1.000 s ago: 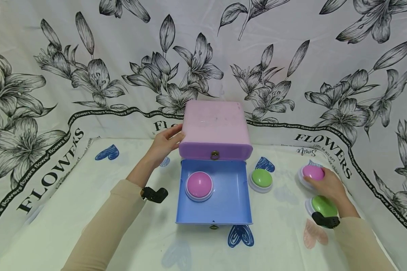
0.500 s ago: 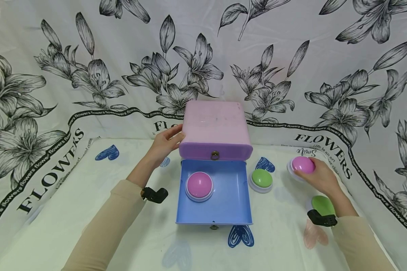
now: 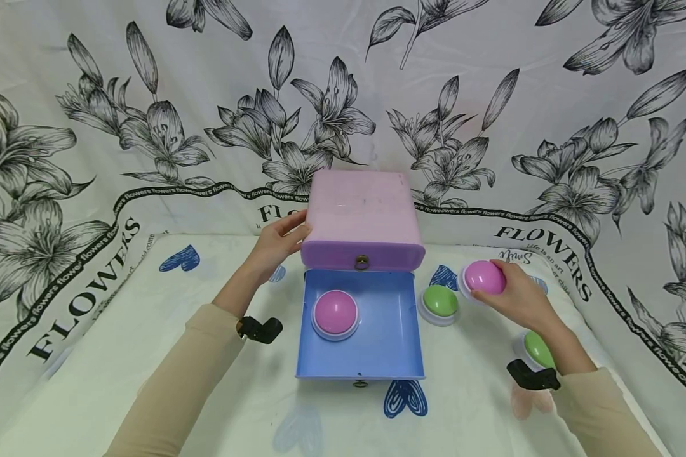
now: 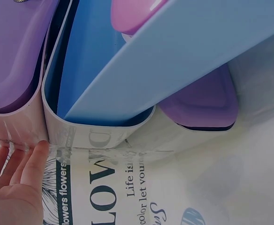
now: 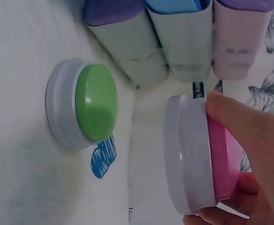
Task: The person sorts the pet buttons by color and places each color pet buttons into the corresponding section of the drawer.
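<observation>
In the head view my right hand [image 3: 520, 298] grips a pink buzzer button [image 3: 484, 277] by its edge. The right wrist view shows thumb and fingers on either side of that button's white base [image 5: 186, 154], held tilted and raised. Fairly straight fingers of my left hand [image 3: 274, 247] rest against the left side of the pink top unit [image 3: 366, 206] of a stacked drawer box. Below that unit a blue drawer [image 3: 385, 346] is pulled out. Inside its left half sits another pink buzzer button [image 3: 335, 311].
Just right of the drawer stands a green buzzer button [image 3: 440, 301]. A second green buzzer button [image 3: 537, 349] lies partly behind my right wrist. The left wrist view shows a closed purple drawer [image 4: 204, 101] under the blue one. A flower-printed cloth [image 3: 240, 95] hangs behind.
My right hand has carried the pink buzzer button leftward and slightly up, closer to the green one by the drawer. My left hand has stayed against the box.
</observation>
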Demonstrator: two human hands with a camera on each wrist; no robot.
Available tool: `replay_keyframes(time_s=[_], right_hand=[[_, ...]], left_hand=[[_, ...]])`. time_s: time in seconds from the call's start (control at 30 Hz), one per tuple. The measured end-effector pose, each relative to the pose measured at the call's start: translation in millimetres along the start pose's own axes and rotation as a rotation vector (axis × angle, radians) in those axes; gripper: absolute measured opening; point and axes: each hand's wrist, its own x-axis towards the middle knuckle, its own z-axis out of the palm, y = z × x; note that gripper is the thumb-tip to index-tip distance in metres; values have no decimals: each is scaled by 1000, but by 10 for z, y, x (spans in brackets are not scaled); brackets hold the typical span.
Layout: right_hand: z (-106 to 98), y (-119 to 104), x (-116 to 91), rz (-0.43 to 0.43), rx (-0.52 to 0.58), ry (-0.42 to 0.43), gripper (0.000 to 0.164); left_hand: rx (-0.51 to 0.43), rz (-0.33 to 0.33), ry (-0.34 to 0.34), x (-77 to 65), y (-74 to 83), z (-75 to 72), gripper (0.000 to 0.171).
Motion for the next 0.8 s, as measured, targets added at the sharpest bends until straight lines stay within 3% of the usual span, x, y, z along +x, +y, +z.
replay_keyframes(time_s=[0.8], right_hand=[[120, -838, -176, -230, -9, -44, 79]], left_hand=[[9, -1, 0, 4, -12, -7, 57]])
